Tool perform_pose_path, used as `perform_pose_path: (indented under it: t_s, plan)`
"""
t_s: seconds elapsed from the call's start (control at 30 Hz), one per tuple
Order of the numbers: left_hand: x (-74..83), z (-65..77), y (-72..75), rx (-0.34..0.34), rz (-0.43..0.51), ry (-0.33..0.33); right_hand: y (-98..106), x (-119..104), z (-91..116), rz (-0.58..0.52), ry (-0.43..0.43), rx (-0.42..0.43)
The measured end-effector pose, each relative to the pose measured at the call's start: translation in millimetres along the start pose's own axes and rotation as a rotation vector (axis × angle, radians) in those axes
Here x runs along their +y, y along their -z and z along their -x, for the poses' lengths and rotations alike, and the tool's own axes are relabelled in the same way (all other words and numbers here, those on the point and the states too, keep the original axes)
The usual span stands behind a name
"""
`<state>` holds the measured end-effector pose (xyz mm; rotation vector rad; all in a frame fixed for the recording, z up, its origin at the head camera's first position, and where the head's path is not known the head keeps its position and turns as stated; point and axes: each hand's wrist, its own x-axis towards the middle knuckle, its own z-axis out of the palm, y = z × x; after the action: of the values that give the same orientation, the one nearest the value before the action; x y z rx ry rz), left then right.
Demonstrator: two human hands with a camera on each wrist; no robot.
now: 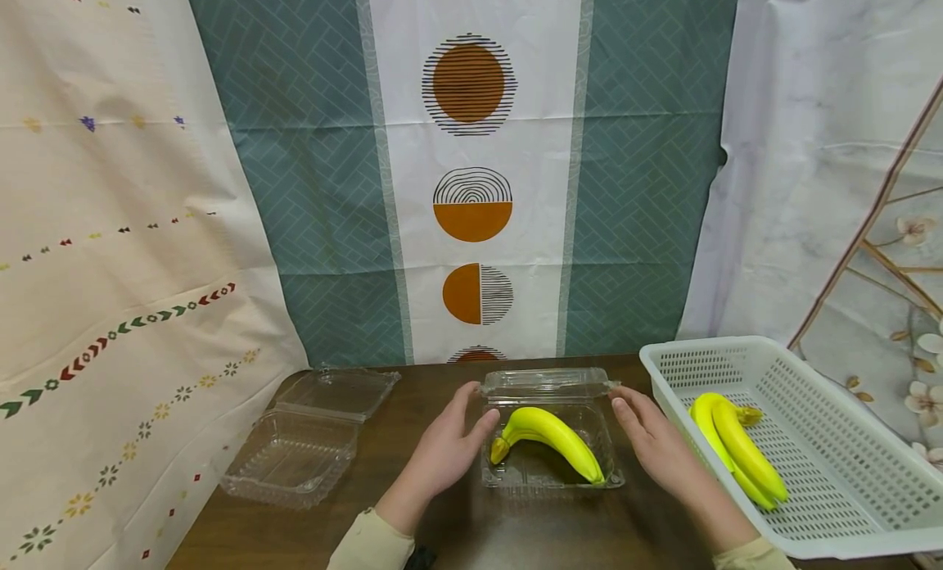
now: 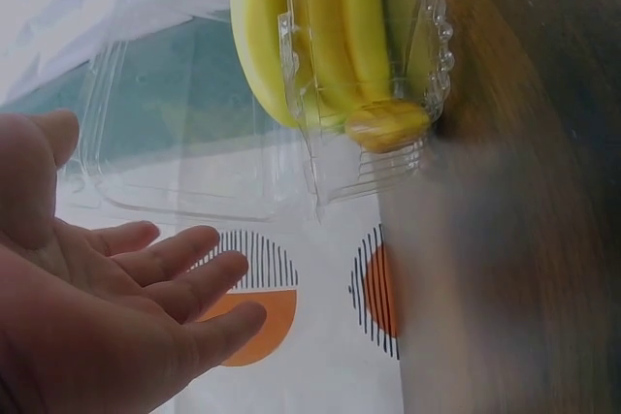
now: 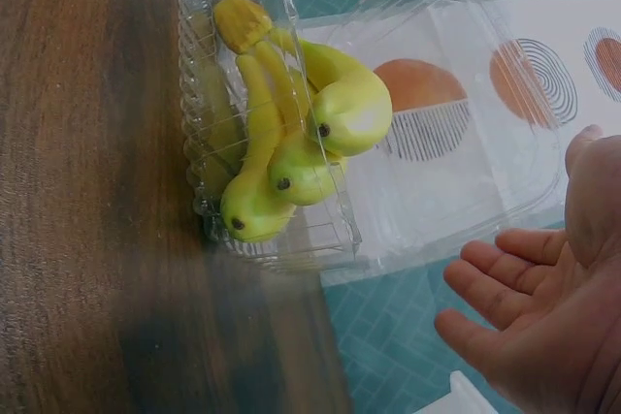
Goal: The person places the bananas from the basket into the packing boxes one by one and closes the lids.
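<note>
A clear plastic clamshell box (image 1: 615, 476) stands on the table with its lid (image 1: 548, 382) raised at the back. Inside lies a bunch of yellow bananas (image 1: 552, 439), its brown stem to the left; the right wrist view shows several fruits (image 3: 354, 115) in it, the topmost rising above the rim. My left hand (image 1: 448, 445) is at the box's left side, fingers reaching toward the lid's corner. On the opposite side, my right hand (image 1: 656, 447) mirrors it. Both wrist views show extended, slightly bent fingers with nothing gripped; whether fingertips touch the lid I cannot tell.
To the left, another clear clamshell box (image 1: 295, 459) stands with its lid back. A white perforated basket (image 1: 832, 439) at the right holds a yellow banana bunch (image 1: 744, 451). Patterned cloths (image 1: 648, 185) hang behind the brown table (image 1: 412, 390).
</note>
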<state>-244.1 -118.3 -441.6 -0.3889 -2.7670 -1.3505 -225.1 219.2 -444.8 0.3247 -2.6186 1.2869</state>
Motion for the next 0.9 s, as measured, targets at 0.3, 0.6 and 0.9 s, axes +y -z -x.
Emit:
perform_pose_path:
  t_s: [0.3, 0.6, 0.9]
  plan:
    - [-0.3, 4.9, -0.7, -0.017, -0.025, -0.036, -1, 3, 5, 0.02, 0.0, 0.001]
    - [-0.4, 9.9, -3.1, -0.018, -0.035, -0.033, -1, 7, 12, 0.002, -0.015, -0.022]
    - [-3.3, 11.6, -5.9, -0.018, -0.043, -0.039, -5, 11, 14, 0.023, -0.022, -0.026]
